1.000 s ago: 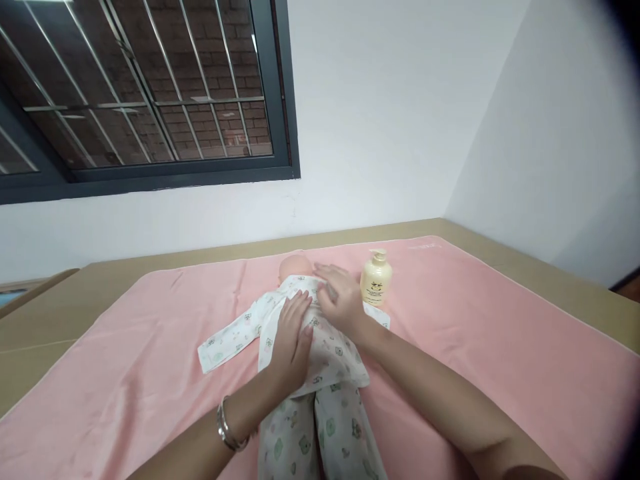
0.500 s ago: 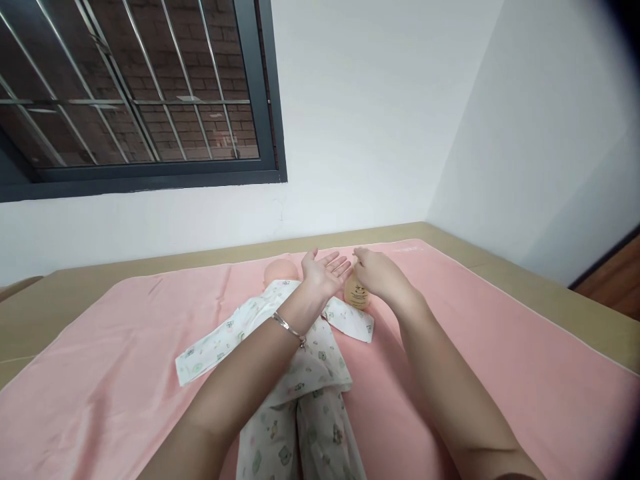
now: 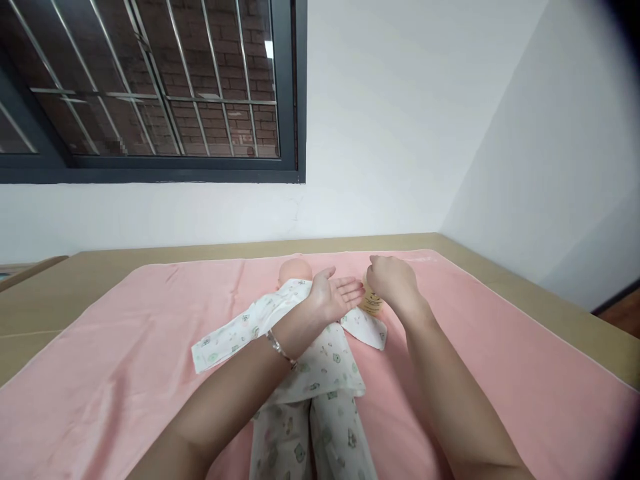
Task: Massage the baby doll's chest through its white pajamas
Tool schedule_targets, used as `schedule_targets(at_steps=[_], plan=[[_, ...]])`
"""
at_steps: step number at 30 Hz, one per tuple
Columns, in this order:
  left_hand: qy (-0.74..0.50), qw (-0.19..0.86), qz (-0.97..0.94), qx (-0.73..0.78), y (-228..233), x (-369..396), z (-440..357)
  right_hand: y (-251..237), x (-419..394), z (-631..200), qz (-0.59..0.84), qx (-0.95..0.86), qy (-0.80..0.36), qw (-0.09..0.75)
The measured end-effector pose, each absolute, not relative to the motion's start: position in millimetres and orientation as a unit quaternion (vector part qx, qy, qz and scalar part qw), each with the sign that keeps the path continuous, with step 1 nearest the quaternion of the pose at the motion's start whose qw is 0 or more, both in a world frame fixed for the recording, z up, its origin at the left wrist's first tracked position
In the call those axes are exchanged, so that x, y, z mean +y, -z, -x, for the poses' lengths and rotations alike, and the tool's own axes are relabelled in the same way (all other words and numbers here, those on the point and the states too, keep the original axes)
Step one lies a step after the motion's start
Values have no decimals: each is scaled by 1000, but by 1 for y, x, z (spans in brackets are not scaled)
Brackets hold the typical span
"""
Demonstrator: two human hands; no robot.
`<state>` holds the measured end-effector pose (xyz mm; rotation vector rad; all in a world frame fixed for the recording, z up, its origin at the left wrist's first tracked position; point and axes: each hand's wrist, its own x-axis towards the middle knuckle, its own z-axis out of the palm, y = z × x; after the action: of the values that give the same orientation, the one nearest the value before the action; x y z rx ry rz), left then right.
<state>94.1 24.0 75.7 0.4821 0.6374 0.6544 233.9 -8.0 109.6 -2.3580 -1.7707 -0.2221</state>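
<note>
Right hand (image 3: 393, 283) has now pressed down on bottle (image 3: 371, 303).

My left hand (image 3: 336, 295) is held flat, palm up, over the doll (image 3: 305, 347), fingers just beside the lotion bottle (image 3: 373, 302). My right hand (image 3: 393, 280) sits on top of the bottle, covering the pump. Doll lies face up in printed clothes on pink towel (image 3: 500, 360). Barred window (image 3: 145, 87) behind.

Both forearms bare to the frame edge; no sleeves visible. Left hand (image 3: 334, 297) and right hand (image 3: 394, 283) ungloved, no rings discernible. One thin silver bracelet (image 3: 279, 347) worn on left wrist. Right wrist unadorned.
</note>
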Motion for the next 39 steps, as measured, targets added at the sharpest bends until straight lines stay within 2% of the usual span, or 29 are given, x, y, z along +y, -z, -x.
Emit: schedule_targets(at_steps=[9,15,22,28,34,39], plan=[[-321,881,-184,293,-81,-25,-21,-110,-2,-230,814,-569,47,103],[-353,868,-188,294,-98,-36,-1,-99,-4,-232,789,-605,34,100],[-371,857,-212,290,-103,-55,14,-102,-33,-207,736,-662,34,139],[-436,836,-212,257,-106,-57,17,-105,-77,-155,524,-815,3,246],[-466,809,-198,297,-118,-60,14,-82,-96,-115,412,-832,-3,372],[-424,809,-265,308,-121,-63,24,-68,-113,-89,316,-866,-30,388]])
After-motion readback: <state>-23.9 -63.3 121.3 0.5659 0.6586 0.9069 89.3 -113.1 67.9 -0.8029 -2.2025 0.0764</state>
